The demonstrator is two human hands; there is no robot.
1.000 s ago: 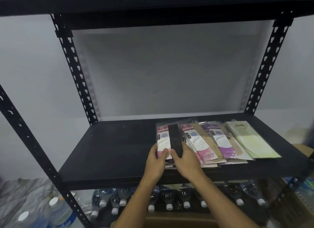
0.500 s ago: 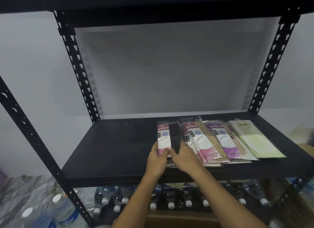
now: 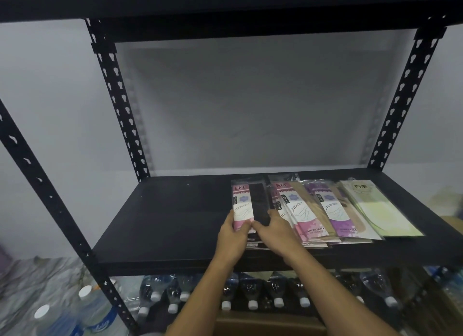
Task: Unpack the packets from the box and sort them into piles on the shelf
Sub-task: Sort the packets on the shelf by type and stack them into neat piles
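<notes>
Black metal shelf (image 3: 175, 222), left half bare. On right half, four overlapping piles of packets: pink-black pile (image 3: 246, 200), pink pile (image 3: 298, 210), purple pile (image 3: 335, 210), green pile (image 3: 375, 207) rightmost.

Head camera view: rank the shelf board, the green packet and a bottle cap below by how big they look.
1. shelf board
2. green packet
3. bottle cap, though nearness to the camera differs.

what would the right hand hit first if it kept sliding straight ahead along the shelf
The right hand already rests on the black packet; going on, it would likely ride up that packet toward the back wall. Depth is hard to judge.
</notes>
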